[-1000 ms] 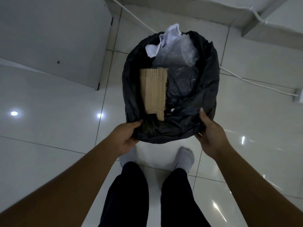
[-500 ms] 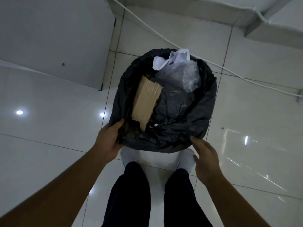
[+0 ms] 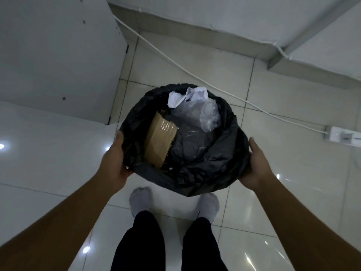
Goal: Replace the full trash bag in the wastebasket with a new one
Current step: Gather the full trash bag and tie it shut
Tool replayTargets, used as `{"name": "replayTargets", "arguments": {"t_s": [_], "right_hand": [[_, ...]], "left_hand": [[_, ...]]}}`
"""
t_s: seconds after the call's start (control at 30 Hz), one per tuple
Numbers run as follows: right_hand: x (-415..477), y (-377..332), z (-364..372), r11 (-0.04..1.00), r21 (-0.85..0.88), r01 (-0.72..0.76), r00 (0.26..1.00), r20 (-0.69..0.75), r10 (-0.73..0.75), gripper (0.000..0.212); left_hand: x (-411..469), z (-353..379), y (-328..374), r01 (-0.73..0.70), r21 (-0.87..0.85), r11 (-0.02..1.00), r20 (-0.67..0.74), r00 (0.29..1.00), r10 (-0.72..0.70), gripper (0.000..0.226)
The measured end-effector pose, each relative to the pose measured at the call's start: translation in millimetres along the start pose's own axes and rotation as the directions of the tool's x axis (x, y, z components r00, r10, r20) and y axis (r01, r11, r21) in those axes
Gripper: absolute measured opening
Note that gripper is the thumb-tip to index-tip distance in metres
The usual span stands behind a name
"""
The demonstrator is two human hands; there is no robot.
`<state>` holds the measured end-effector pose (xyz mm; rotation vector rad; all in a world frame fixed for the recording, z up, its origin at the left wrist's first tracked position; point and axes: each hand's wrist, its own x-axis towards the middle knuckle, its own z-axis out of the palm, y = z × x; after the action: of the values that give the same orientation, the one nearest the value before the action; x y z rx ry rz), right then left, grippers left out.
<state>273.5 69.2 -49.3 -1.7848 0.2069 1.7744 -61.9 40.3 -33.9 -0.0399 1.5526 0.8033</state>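
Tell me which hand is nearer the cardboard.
Left. The left hand grips the bag rim beside the cardboard; the right hand holds the opposite rim.

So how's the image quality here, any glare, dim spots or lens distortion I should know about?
Head view: dim overall and soft; small bright light reflections glare off the glossy floor tiles; folds of the black trash bag are nearly lost in shadow; wide-angle distortion splays the forearms and bends the white cable; left hand and right hand stay reasonably sharp.

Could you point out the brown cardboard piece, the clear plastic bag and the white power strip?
brown cardboard piece point(image 3: 159, 140), head view, its flat taped face.
clear plastic bag point(image 3: 199, 114), head view, its crumpled middle.
white power strip point(image 3: 340, 136), head view, its top face.
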Motion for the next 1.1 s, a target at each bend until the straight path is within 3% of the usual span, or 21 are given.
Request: {"name": "replayTargets", "arguments": {"t_s": [0.1, 0.17, 0.3, 0.37, 0.57, 0.67, 0.8, 0.83, 0.93, 1.0, 1.07, 1.1], "right_hand": [[13.4, -19.0, 7.2, 0.991, -0.108, -0.072, 0.997, -0.039, 0.068, 0.059], [24.7, -33.8, 12.7, 0.951, -0.274, -0.141, 0.990, -0.065, 0.128, 0.057], [36.9, -62.3, 33.2, 0.816, -0.551, -0.175, 0.982, -0.152, 0.108, 0.017], [41.7, -75.6, 42.0, 0.821, -0.552, -0.142, 0.987, -0.146, 0.072, 0.011], [51.3, -103.1, 56.0, 0.813, -0.580, -0.056, 0.998, -0.032, 0.046, 0.023], [55.0, -118.3, 56.1, 0.843, -0.537, -0.023, 1.000, 0.003, 0.029, 0.020], [59.0, -132.1, 57.5, 0.874, -0.483, -0.044, 0.990, 0.096, 0.103, 0.056], [59.2, -131.0, 61.2, 0.856, -0.516, -0.019, 0.990, 0.110, 0.088, 0.057], [63.6, -128.5, 64.7, 0.732, -0.644, 0.225, 0.974, 0.118, -0.195, 0.017], [60.8, -132.9, 66.8, 0.646, -0.671, 0.365, 0.927, 0.197, -0.319, 0.023], [52.8, -139.9, 73.6, 0.663, -0.649, 0.372, 0.928, 0.246, -0.280, 0.029], [49.3, -145.0, 77.6, 0.694, -0.642, 0.326, 0.945, 0.251, -0.212, 0.021]], "left_hand": [[13.0, -8.4, -0.5, 0.031, -0.050, 0.998, -0.052, 0.998, -0.034, 0.061], [23.0, -12.7, 0.2, 0.036, -0.027, 0.999, -0.071, 0.997, -0.038, 0.056], [35.9, -15.2, 6.7, 0.011, 0.072, 0.997, -0.133, 0.991, -0.001, 0.047], [37.6, -11.8, 13.5, 0.020, 0.102, 0.995, -0.116, 0.993, -0.008, 0.044], [35.2, 4.2, 28.3, 0.025, 0.166, 0.986, -0.108, 0.994, -0.007, 0.014], [36.2, 5.8, 30.1, 0.014, 0.181, 0.983, -0.110, 0.994, 0.006, 0.018], [39.0, 5.9, 29.8, 0.015, 0.174, 0.985, -0.133, 0.991, 0.009, 0.034], [39.0, 5.6, 29.9, 0.011, 0.169, 0.986, -0.138, 0.990, 0.012, 0.036], [36.3, 5.8, 30.1, -0.003, 0.158, 0.987, -0.136, 0.990, 0.025, 0.034], [33.3, 6.7, 30.9, -0.018, 0.139, 0.990, -0.126, 0.991, 0.036, 0.039], [30.3, 8.4, 34.2, -0.037, 0.109, 0.993, -0.103, 0.994, 0.048, 0.045], [28.0, 10.3, 37.4, -0.045, 0.094, 0.995, -0.080, 0.995, 0.053, 0.043]]}}
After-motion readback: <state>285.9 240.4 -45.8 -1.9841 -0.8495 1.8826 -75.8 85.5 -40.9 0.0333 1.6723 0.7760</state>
